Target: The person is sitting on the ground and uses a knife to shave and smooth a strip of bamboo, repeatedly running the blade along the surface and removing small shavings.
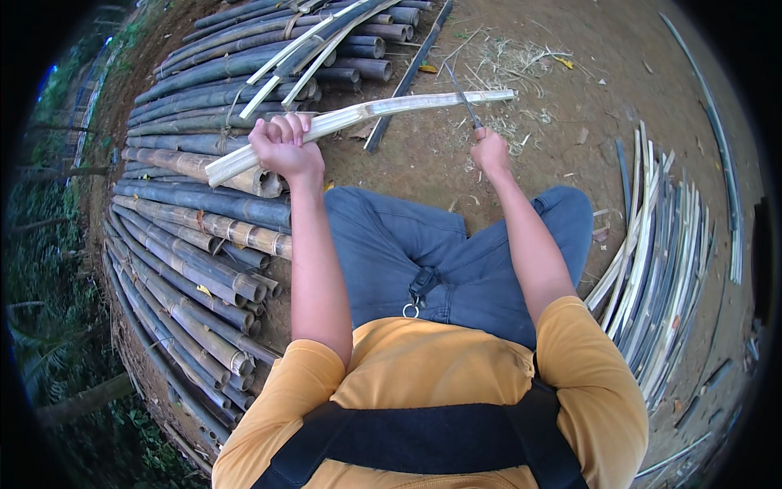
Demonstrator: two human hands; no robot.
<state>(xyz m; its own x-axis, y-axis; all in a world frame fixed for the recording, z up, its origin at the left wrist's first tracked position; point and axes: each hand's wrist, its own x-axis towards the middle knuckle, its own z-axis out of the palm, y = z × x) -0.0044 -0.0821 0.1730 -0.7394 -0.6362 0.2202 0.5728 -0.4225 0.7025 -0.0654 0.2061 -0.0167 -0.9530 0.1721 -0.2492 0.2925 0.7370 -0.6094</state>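
My left hand (pixel 285 149) is closed around a pale split bamboo strip (pixel 371 110), near its thick left end. The strip stretches to the right across the ground in front of my knees. In my right hand (pixel 490 153) is the handle of a knife (pixel 465 98). Its thin, dark blade crosses the strip close to the strip's far right end. Whether the edge bites into the bamboo cannot be made out. Pale shavings (pixel 521 69) lie scattered on the dirt around and beyond the blade.
Stacked bamboo poles (pixel 220 187) fill the left side, with several split strips (pixel 322 49) on top. A dark bamboo length (pixel 407 77) lies on the ground ahead. To my right rests a pile of thin strips (pixel 660 261). Long strips (pixel 717 147) lie farther right.
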